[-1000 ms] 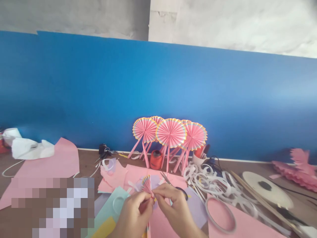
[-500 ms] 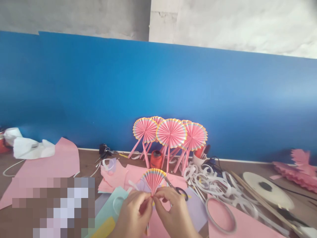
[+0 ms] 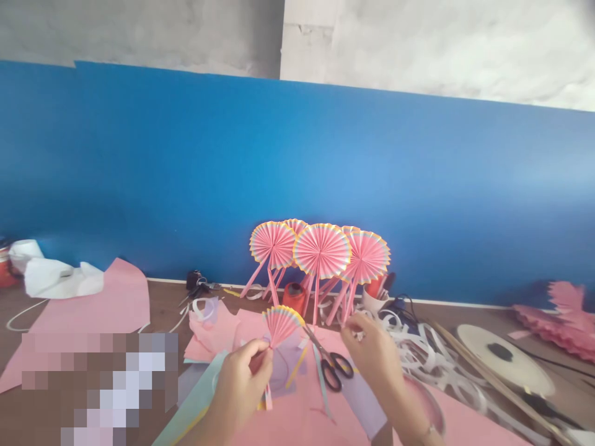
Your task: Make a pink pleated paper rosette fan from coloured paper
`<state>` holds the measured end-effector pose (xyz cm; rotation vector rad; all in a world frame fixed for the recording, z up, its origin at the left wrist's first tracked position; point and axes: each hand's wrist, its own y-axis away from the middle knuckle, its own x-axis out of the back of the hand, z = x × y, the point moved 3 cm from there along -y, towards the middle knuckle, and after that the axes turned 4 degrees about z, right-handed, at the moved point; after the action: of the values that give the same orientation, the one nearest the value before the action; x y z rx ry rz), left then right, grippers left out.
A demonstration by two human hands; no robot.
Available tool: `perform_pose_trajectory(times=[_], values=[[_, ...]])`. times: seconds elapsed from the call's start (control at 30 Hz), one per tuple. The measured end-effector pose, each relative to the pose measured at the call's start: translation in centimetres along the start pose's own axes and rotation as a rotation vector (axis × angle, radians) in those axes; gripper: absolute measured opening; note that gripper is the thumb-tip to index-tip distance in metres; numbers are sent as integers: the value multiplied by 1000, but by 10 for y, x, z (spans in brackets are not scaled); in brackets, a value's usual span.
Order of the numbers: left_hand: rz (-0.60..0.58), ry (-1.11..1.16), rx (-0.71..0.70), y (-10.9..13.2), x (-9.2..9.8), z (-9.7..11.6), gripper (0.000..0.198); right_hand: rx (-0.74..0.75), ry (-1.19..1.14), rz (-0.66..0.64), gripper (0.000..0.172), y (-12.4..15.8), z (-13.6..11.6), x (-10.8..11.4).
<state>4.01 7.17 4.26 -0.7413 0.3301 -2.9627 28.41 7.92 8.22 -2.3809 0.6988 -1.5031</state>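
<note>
My left hand [image 3: 245, 375] pinches a pleated pink paper fan [image 3: 282, 327] at its gathered middle. The fan spreads upward with a yellow and pale blue edge, and its folded pink ends hang below the fingers. Off to the right, my right hand [image 3: 372, 348] is raised with its fingers curled together; whatever they may hold cannot be made out. Between the hands, black-handled scissors [image 3: 335, 367] lie on pink paper [image 3: 302, 421]. Several finished round pink fans [image 3: 321, 251] with folded paper handles stand behind, around an orange spool of thread [image 3: 294, 298].
Curled white paper strips [image 3: 427, 353] spread to the right, near a roll of tape [image 3: 430, 402], wooden sticks [image 3: 483, 365] and a cream round object [image 3: 504, 359]. Pink sheets [image 3: 97, 316] and white crumpled paper [image 3: 62, 277] lie left. A blue panel [image 3: 232, 155] borders the table.
My right hand has let go of the fan and moved right and up, uncovering the scissors. My left hand keeps the fan, shifted slightly left and tilted.
</note>
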Motion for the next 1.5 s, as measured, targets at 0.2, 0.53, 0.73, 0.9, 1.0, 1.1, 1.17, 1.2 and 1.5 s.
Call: perform_pose_trajectory(times=[0.2, 0.53, 0.73, 0.9, 1.0, 1.1, 1.17, 1.2, 1.5], values=[[15, 330, 139, -8, 7, 6, 33, -86, 395, -213, 32, -13, 36, -2], [-124, 855, 388, -6, 0, 14, 42, 264, -377, -321, 12, 41, -54, -17], [-149, 905, 414, -1, 0, 24, 38, 389, -355, -155, 26, 60, -67, -23], [-109, 872, 519, 3, -2, 20, 44, 498, -296, -72, 32, 63, -67, -25], [-150, 908, 555, 5, -3, 20, 43, 533, -263, -35, 31, 64, -67, -27], [-164, 907, 528, 4, -2, 22, 33, 555, -235, 11, 22, 65, -66, -29], [-195, 899, 514, 3, -2, 24, 30, 575, -219, 27, 18, 64, -66, -28], [-213, 891, 507, 3, -2, 24, 31, 585, -213, 23, 18, 63, -66, -27], [-226, 557, 399, -10, 7, 14, 29, 697, -121, -104, 23, 44, -59, -8]])
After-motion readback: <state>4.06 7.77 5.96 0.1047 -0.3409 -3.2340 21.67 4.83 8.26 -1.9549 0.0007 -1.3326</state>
